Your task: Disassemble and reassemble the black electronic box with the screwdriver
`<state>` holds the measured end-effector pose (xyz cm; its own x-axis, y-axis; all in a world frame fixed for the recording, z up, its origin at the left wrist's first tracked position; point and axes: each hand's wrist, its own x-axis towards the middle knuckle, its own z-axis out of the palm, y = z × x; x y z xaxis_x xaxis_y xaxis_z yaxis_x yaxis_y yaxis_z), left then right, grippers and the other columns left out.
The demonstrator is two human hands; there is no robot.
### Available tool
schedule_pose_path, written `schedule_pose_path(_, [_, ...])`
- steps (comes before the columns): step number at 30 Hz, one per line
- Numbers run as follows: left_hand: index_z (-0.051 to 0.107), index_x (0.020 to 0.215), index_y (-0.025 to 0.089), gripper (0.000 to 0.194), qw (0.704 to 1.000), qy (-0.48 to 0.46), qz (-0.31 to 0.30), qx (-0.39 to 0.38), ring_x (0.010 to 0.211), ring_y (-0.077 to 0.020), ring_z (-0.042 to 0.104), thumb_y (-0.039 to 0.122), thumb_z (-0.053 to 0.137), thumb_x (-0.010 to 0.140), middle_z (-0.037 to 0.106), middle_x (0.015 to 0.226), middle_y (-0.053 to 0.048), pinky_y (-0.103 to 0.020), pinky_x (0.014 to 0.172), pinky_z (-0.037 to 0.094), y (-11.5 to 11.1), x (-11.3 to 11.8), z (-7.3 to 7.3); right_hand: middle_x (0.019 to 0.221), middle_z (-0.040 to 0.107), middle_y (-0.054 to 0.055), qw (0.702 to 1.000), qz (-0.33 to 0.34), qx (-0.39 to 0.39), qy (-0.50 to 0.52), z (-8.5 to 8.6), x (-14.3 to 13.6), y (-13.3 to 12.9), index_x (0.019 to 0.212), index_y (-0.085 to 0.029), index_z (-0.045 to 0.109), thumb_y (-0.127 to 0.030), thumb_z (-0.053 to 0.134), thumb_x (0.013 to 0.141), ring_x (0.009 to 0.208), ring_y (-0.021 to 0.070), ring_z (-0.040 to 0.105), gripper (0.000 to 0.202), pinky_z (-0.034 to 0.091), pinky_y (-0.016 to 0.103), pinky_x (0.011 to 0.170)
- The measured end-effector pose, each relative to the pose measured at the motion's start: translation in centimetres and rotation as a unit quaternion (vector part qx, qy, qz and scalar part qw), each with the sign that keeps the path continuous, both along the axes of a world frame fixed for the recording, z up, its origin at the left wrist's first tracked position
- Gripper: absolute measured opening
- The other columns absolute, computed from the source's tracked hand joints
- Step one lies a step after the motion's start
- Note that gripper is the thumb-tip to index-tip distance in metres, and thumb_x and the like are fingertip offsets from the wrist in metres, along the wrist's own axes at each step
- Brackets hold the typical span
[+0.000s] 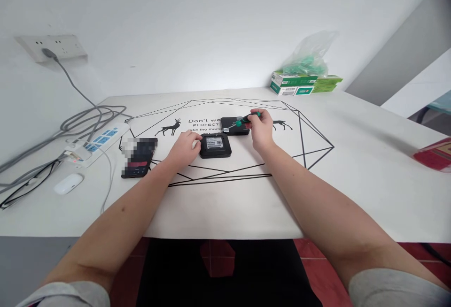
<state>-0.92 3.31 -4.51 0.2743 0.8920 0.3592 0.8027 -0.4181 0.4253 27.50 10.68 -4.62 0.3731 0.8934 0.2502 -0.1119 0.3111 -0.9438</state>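
Note:
A flat black box with rounded corners lies on the table, its white printed label facing up. At its left edge my left hand has its fingers curled against the side and top, holding it. My right hand is closed around a screwdriver with a green and black handle. The screwdriver slants down to the left, its thin shaft reaching toward the box's far right corner; I cannot tell whether the tip touches. Just behind lies a second black box, partly covered by the screwdriver and my right hand.
To the left are a phone, a white earbud case, a power strip and coiled grey cables. Green and white cartons with a plastic bag on top stand at the back right. A red packet sits far right.

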Motion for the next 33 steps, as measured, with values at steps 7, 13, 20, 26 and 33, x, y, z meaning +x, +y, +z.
schedule_pose_path(7, [0.07, 0.122, 0.023, 0.021, 0.998, 0.035, -0.045, -0.012, 0.132, -0.0321, 0.062, 0.026, 0.057, 0.105, 0.073, 0.13, -0.011, -0.054, 0.122, 0.048, -0.44, 0.3, -0.04, 0.079, 0.057, -0.006, 0.999, -0.032, -0.012, 0.011, 0.06, 1.02, 0.54, 0.097, -0.025, 0.06, -0.022, 0.065, 0.077, 0.063, 0.0109, 0.054, 0.021, 0.047, 0.026, 0.057])
schedule_pose_path(13, [0.07, 0.122, 0.021, 0.022, 0.998, 0.047, -0.042, -0.023, 0.132, -0.032, 0.062, 0.025, 0.056, 0.106, 0.072, 0.13, -0.012, -0.054, 0.122, 0.047, -0.39, 0.25, 0.12, 0.077, 0.058, -0.007, 0.999, -0.04, -0.002, -0.001, 0.41, 0.9, 0.27, 0.097, -0.026, 0.06, -0.019, 0.06, 0.075, 0.062, 0.011, 0.053, 0.023, 0.048, 0.026, 0.058])
schedule_pose_path(20, [0.069, 0.123, 0.023, 0.022, 0.997, 0.049, -0.045, -0.024, 0.132, -0.0318, 0.062, 0.025, 0.055, 0.106, 0.072, 0.13, -0.011, -0.054, 0.121, 0.048, -0.5, 0.22, 0.15, 0.078, 0.059, -0.006, 0.999, -0.052, -0.002, -0.011, 0.52, 1.15, 0.2, 0.096, -0.026, 0.061, -0.018, 0.06, 0.075, 0.065, 0.0117, 0.055, 0.022, 0.05, 0.027, 0.062])
schedule_pose_path(26, [0.07, 0.123, 0.023, 0.022, 0.997, 0.054, -0.046, -0.022, 0.131, -0.0319, 0.063, 0.025, 0.056, 0.106, 0.073, 0.13, -0.011, -0.054, 0.121, 0.048, -0.37, 0.17, 0.05, 0.079, 0.059, -0.006, 0.998, -0.053, -0.008, -0.027, 0.54, 1.25, 0.21, 0.096, -0.026, 0.06, -0.017, 0.059, 0.076, 0.065, 0.0122, 0.055, 0.021, 0.05, 0.028, 0.064])
schedule_pose_path(33, [0.07, 0.123, 0.023, 0.024, 0.997, 0.054, -0.049, -0.018, 0.13, -0.0326, 0.063, 0.026, 0.055, 0.105, 0.073, 0.13, -0.011, -0.057, 0.122, 0.047, -0.41, 0.17, 0.05, 0.083, 0.059, -0.006, 0.998, -0.056, -0.011, -0.04, 0.49, 1.29, 0.09, 0.098, -0.026, 0.06, -0.019, 0.061, 0.077, 0.066, 0.012, 0.054, 0.022, 0.049, 0.029, 0.065])
